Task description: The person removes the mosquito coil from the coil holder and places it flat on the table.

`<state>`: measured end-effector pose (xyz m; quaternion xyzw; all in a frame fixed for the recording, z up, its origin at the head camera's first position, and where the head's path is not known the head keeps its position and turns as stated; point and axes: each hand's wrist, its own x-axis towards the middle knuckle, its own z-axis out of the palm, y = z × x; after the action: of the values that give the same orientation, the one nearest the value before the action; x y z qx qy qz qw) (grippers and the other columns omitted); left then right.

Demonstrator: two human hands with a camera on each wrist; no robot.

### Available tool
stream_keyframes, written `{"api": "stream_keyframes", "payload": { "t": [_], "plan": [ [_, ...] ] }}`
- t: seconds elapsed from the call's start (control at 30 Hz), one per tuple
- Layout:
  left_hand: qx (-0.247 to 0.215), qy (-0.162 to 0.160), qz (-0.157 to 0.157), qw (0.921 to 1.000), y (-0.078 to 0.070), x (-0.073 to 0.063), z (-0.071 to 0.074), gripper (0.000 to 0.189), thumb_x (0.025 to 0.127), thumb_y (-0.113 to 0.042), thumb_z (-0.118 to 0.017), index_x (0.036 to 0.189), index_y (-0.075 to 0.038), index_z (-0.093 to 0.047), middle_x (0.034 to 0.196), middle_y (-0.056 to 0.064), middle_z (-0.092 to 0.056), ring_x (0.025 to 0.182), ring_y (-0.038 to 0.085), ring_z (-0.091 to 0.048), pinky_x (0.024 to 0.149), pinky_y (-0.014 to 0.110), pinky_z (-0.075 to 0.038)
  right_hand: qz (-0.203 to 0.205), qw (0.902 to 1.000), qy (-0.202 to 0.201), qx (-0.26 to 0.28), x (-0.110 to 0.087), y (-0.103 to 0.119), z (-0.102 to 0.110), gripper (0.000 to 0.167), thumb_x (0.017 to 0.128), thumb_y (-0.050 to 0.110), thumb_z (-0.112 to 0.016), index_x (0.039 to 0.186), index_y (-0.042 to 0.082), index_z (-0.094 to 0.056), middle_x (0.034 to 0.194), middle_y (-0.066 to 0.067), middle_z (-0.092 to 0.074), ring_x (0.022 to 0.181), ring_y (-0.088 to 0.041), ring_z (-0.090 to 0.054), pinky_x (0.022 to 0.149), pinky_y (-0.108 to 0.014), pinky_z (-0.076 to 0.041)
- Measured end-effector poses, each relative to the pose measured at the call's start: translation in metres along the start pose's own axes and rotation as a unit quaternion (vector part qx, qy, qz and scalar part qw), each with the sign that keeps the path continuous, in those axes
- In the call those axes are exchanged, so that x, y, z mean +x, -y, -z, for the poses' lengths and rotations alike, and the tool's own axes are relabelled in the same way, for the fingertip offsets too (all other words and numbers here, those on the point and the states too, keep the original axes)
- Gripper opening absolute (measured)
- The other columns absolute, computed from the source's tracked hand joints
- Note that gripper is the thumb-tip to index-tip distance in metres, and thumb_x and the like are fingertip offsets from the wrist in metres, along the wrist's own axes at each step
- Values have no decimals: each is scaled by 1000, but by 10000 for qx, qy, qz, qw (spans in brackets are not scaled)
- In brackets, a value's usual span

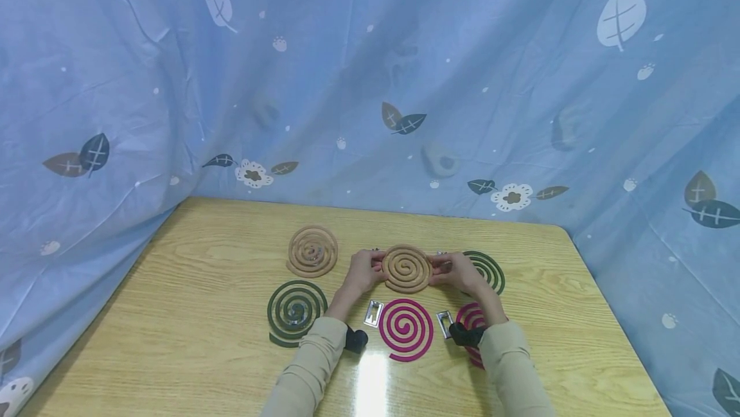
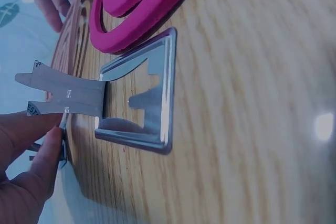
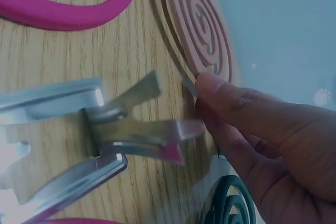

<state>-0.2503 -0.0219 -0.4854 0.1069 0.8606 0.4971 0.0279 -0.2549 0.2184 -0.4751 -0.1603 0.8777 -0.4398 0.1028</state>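
A tan spiral mosquito coil (image 1: 406, 268) is held between both hands, lifted off the table and tilted on edge in the wrist views. My left hand (image 1: 363, 269) grips its left rim; my right hand (image 1: 459, 272) pinches its right rim between thumb and fingers. Directly in front of it lies a magenta coil (image 1: 405, 324). Left of that one is a metal coil stand (image 2: 167, 90) with its tongue bent upright. Another metal stand (image 3: 58, 97), also with a raised tongue, sits to its right. My right hand partly covers a green coil (image 1: 490, 269).
Over on the left, a second tan coil (image 1: 313, 229) and a second green coil (image 1: 273, 306) each lie over a metal stand. Under the right forearm is another magenta coil (image 1: 469, 314). A blue leaf-print curtain (image 1: 358, 83) borders the wooden table (image 1: 191, 314).
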Motion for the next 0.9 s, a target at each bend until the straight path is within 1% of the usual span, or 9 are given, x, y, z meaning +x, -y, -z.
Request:
{"api": "stream_keyframes", "payload": {
  "t": [0.07, 0.17, 0.3, 0.53, 0.8, 0.9],
  "plan": [
    [70, -8, -31, 10000, 0, 0, 0, 43, 75, 10, -75, 116, 10, -63, 106, 22, -67, 92, 25, -66, 77, 28, -59, -30, 10000, 6, -7, 0, 2, -1, 49, 75, -7, -76, 121, -14, -57, 108, -26, -64, 91, -30, -66, 77, -28, -59],
    [45, 7, 47, 10000, 0, 1, 0, 43, 74, 10, -75, 116, 9, -63, 106, 22, -67, 91, 26, -66, 77, 28, -58, -43, 10000, -14, -44, 0, 3, -2, 49, 74, -8, -76, 120, -15, -58, 107, -26, -64, 89, -30, -66, 76, -27, -59],
    [8, 94, 188, 9998, -2, 2, 2, 45, 74, 10, -76, 117, 10, -63, 107, 22, -67, 93, 26, -66, 78, 27, -58, -141, 9999, -23, -13, 0, 5, -2, 49, 74, -7, -77, 118, -16, -58, 105, -25, -64, 88, -30, -66, 75, -28, -59],
    [-41, 239, 375, 9990, -6, 2, 4, 45, 75, 10, -75, 118, 11, -61, 108, 23, -66, 96, 28, -66, 81, 29, -58, -380, 9993, -41, 11, 1, 6, -1, 49, 74, -6, -77, 118, -13, -59, 105, -22, -65, 87, -26, -65, 75, -30, -59],
    [88, 235, 253, 9994, -7, 3, 4, 44, 73, 12, -76, 115, 13, -61, 106, 24, -66, 94, 28, -66, 79, 27, -58, -567, 9984, -24, 77, 3, 4, -1, 49, 74, -5, -78, 119, -11, -60, 108, -21, -66, 86, -23, -65, 76, -31, -59],
    [130, 221, 287, 9993, -7, 3, 3, 44, 73, 11, -75, 115, 13, -62, 106, 23, -66, 93, 27, -66, 80, 28, -58, -626, 9980, -30, 77, 3, 5, -1, 49, 74, -5, -78, 119, -11, -60, 108, -22, -66, 87, -24, -65, 76, -31, -58]
  ]
}}
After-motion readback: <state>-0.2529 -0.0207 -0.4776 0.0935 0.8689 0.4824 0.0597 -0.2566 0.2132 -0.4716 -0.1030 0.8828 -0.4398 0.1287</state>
